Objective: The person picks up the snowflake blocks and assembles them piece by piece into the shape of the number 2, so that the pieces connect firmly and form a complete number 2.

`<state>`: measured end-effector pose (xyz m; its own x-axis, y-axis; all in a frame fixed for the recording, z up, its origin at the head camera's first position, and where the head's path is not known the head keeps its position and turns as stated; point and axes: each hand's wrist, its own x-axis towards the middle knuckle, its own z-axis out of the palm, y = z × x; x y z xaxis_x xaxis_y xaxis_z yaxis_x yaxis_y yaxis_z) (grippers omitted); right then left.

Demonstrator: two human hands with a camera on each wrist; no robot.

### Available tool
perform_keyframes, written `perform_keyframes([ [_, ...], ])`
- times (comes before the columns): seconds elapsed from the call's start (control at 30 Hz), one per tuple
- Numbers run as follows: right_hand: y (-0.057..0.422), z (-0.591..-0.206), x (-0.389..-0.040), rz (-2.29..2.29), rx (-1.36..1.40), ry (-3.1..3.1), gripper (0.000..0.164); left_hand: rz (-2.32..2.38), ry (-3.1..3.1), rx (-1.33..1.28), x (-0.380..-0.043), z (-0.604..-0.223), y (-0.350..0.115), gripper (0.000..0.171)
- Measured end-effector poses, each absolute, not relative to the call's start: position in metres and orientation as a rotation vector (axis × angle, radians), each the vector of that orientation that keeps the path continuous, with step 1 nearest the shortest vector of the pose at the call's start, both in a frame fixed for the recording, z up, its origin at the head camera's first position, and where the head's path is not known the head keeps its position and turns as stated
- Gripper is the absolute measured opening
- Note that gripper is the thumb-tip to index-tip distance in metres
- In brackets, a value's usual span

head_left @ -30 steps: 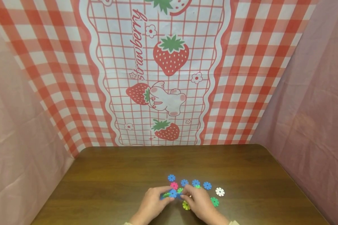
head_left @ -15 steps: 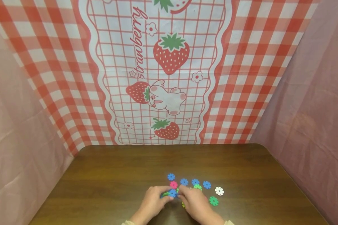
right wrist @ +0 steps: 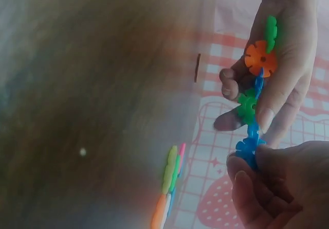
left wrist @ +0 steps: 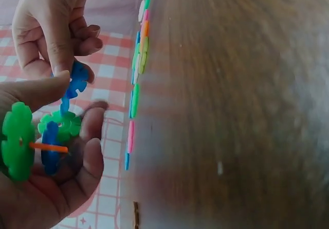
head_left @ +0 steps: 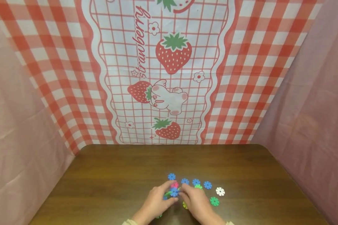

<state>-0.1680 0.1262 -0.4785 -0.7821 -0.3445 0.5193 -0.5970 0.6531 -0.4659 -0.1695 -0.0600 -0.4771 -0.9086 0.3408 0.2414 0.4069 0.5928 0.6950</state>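
My left hand (head_left: 156, 200) holds a chain of notched plastic snowflake discs, its thumb and fingers around the blue and green pieces. In the right wrist view the chain runs from a green disc (right wrist: 271, 33) through an orange disc (right wrist: 261, 60), a blue one and another green disc (right wrist: 248, 107) to blue ones. At that end my right hand (head_left: 196, 200) pinches a blue disc (right wrist: 247, 151) between thumb and fingers, right against the neighbouring blue disc. In the left wrist view a green disc (left wrist: 18, 141) stands near the left palm. Fingers hide part of the chain.
Loose discs lie on the brown wooden table (head_left: 115, 175) beyond and right of the hands: several blue, a pink disc (head_left: 174, 185), a white disc (head_left: 220, 191), a green disc (head_left: 214, 201) and a yellow disc (head_left: 185, 205). A strawberry-print cloth (head_left: 169, 93) hangs behind.
The right hand has closed in on the chain's end with its blue disc. The left hand has turned and lifted slightly, and a green disc now shows below its wrist.
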Motion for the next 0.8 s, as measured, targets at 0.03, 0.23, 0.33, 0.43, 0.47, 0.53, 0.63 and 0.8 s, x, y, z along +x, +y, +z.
perform_keyframes([
  [0.03, 0.127, -0.479, -0.168, 0.904, 0.747, -2.49, 0.016, -1.247, -2.722, -0.641, -0.169, -0.477, -0.06, 0.047],
  [0.23, 0.131, -0.48, -0.172, 0.859, 0.783, -2.494, 0.018, -1.312, -2.64, -0.609, -0.171, -0.479, -0.063, 0.037],
  [0.33, 0.135, -0.482, -0.174, 0.774, 0.768, -2.52, 0.021, -1.325, -2.632, -0.569, -0.171, -0.479, -0.066, 0.035],
  [0.43, 0.14, -0.482, -0.174, 0.71, 0.756, -2.612, 0.021, -1.39, -2.63, -0.532, -0.171, -0.479, -0.069, 0.032],
  [0.47, 0.142, -0.483, -0.174, 0.687, 0.758, -2.649, 0.022, -1.447, -2.623, -0.524, -0.171, -0.479, -0.07, 0.031],
  [0.53, 0.146, -0.484, -0.173, 0.655, 0.773, -2.721, 0.023, -1.572, -2.601, -0.513, -0.17, -0.48, -0.072, 0.031],
  [0.63, 0.15, -0.486, -0.172, 0.609, 0.809, -2.77, 0.025, -1.786, -2.549, -0.496, -0.169, -0.481, -0.073, 0.03],
  [0.8, 0.151, -0.49, -0.172, 0.578, 0.828, -2.775, 0.03, -2.01, -2.485, -0.471, -0.168, -0.483, -0.073, 0.029],
])
